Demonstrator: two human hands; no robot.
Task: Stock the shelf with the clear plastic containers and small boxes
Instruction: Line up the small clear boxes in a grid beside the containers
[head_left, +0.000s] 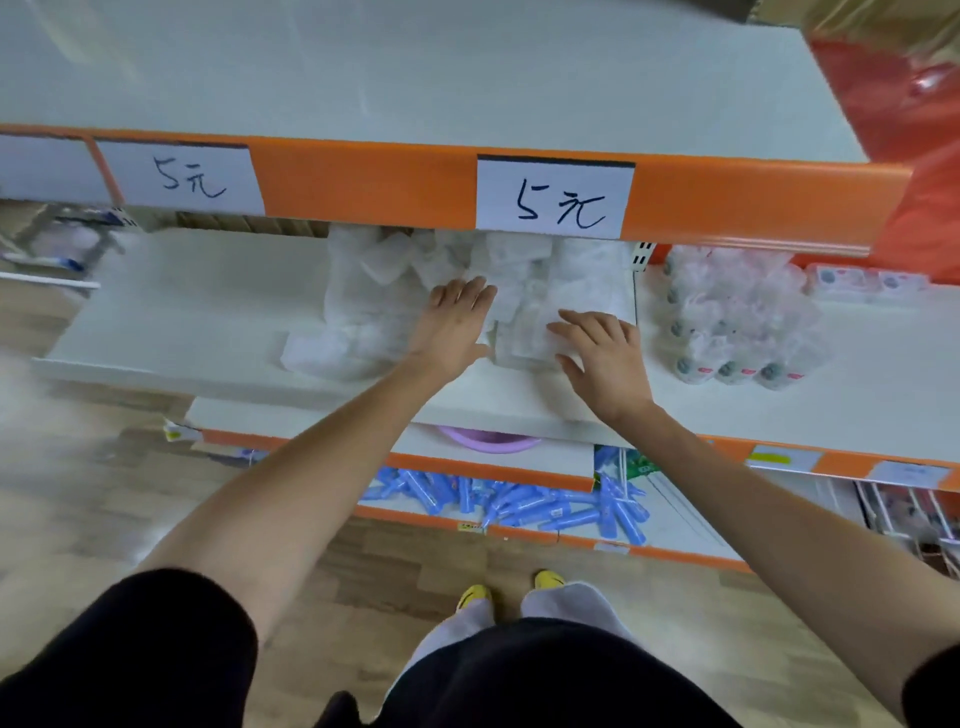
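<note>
A heap of clear plastic containers (374, 296) lies on the white middle shelf (197, 312), under the orange rail with a "5元" tag. My left hand (457, 317) rests flat, fingers straight, against the left side of a stack of clear containers (524, 322). My right hand (602, 358) lies on the stack's right front with fingers spread and lightly bent over it. Motion blur hides the containers' exact edges.
Bagged small bottles (737, 322) sit on the shelf to the right, past a slotted upright (641, 257). Flat packaged boxes (862, 283) lie at far right. Blue tubes (519, 501) and a pink basin (488, 441) fill lower shelves. A red bag (909, 130) hangs upper right.
</note>
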